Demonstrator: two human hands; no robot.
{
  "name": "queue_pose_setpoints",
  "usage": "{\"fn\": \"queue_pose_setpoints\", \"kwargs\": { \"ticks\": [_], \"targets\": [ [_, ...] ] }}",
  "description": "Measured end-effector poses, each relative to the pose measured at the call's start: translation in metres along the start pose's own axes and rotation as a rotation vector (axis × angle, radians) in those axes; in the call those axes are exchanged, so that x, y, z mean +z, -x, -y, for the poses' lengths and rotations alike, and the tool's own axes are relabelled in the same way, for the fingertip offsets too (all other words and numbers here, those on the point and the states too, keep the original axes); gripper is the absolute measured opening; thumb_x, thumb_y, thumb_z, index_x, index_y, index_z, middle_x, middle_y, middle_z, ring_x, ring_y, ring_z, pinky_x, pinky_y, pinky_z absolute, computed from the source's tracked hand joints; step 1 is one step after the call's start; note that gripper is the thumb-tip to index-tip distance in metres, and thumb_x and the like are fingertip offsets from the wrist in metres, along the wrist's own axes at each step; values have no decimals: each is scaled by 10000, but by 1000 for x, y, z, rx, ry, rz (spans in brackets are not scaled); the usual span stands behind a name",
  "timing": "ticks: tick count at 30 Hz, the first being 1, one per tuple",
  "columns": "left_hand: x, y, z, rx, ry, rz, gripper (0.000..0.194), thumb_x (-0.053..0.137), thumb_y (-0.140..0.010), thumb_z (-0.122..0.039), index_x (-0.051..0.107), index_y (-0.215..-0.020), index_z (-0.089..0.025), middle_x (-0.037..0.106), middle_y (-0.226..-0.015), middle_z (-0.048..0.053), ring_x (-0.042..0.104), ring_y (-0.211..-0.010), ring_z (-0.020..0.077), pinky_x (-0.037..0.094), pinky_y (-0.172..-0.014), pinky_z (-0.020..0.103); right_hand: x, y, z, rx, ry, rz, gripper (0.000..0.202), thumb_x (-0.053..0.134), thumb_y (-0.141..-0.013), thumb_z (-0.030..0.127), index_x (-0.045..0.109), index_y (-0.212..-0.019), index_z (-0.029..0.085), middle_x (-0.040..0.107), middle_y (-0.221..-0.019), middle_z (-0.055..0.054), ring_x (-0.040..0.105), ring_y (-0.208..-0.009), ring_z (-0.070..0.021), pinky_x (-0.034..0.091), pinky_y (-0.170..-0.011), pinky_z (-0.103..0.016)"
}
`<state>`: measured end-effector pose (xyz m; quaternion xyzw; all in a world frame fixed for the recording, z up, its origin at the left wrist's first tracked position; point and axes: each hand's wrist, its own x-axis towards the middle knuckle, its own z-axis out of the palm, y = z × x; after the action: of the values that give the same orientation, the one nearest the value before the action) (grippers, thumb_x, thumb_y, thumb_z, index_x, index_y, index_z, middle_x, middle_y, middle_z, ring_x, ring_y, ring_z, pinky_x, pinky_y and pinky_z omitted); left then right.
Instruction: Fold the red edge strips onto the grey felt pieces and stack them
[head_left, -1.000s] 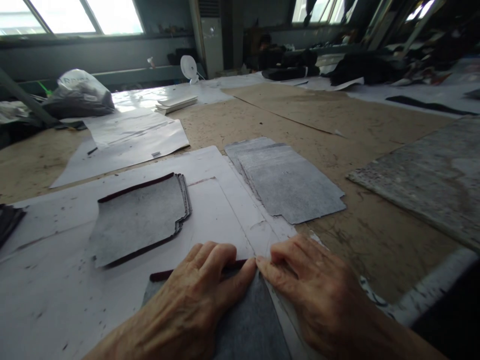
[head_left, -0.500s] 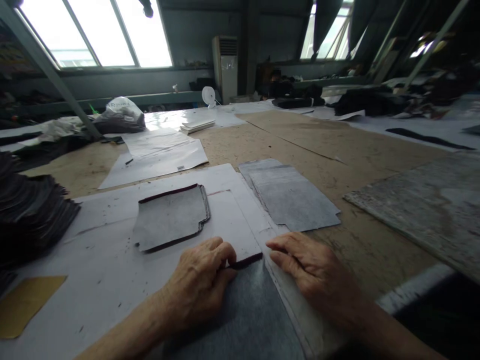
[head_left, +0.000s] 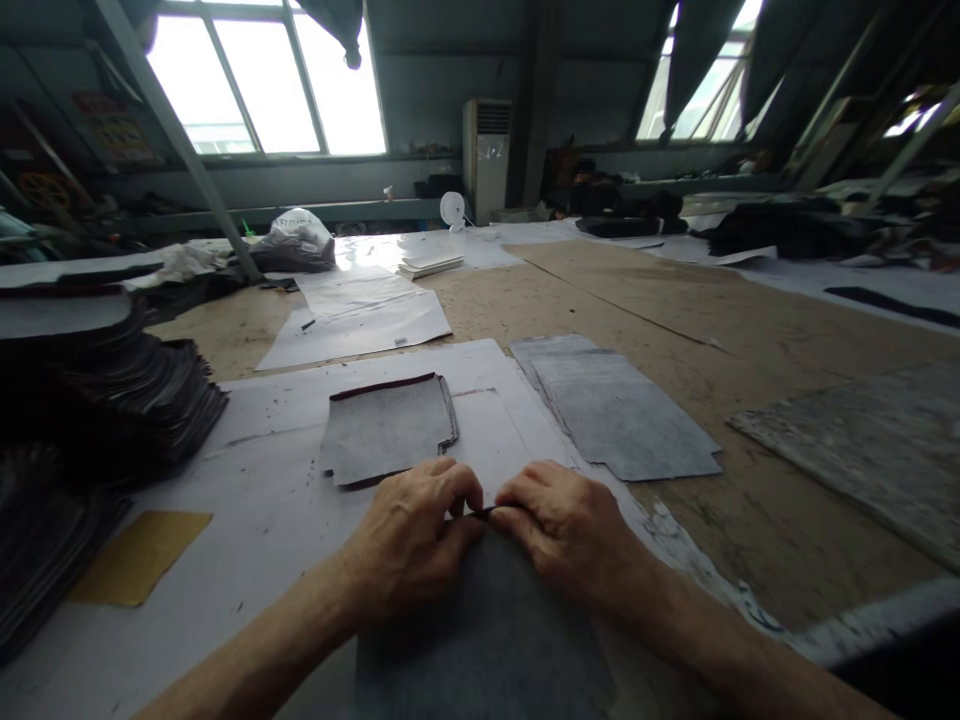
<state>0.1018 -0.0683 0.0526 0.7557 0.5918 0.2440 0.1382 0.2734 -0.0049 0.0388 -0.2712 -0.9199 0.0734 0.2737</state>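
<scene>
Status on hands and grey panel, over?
Left hand, right hand: both pinching far edge of grey panel. Panel partly hidden beneath them. Dark-edged panels just beyond left hand.

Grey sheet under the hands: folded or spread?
Mostly spread: the grey sheet shows its broad face; left hand and right hand pinch its far edge.

A big brown table spreads out in front of you. Past it, you can see a dark gray wall. The big window on your left is bright white. Dark curtains hang by another window on your right. A tall, pale box with slats stands between them. The room around you is dim.
</scene>
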Motion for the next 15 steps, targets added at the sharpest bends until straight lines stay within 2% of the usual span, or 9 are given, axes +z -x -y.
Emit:
{"fn": "queue_pose_setpoints", "kwargs": {
  "ticks": [3,7,10,13,15],
  "targets": [
    [17,4,13,79,-121,-98,178,442,-792,-108,566,-906,-163,536,-845,55,478,-778,182,413,-706,348,12,5,-3,-17,93,-67,132,558,-776,129,634,-883,138,597,-847,-86,512,-807,-215,427,-699,-344],
    [28,10,15,217,-232,-145,236,385,-803,-78,585,-903,-153,530,-806,60,447,-742,190,421,-696,372,15,8,-3,-310,149,-38,236,410,-859,90,607,-989,101,605,-902,-90,500,-846,-203,426,-750,-352],
    [25,13,11,256,-287,-69,241,394,-788,-73,570,-946,-115,519,-818,77,435,-748,199,441,-702,388,9,7,-5,-428,190,45,272,349,-878,82,603,-973,62,606,-869,-97,511,-822,-198,452,-736,-338],
    [16,22,13,252,-288,7,327,395,-781,-63,512,-1086,-84,510,-866,91,434,-783,203,459,-738,400,1,10,-15,-441,211,77,296,328,-878,76,594,-1007,49,604,-897,-106,514,-848,-203,465,-749,-339],
    [10,34,19,246,-284,-6,362,391,-785,-55,483,-1134,-77,508,-897,98,438,-810,204,465,-758,402,-5,14,-23,-426,226,76,306,332,-867,60,583,-1042,41,603,-920,-112,512,-876,-206,463,-763,-339]
  ]
}}
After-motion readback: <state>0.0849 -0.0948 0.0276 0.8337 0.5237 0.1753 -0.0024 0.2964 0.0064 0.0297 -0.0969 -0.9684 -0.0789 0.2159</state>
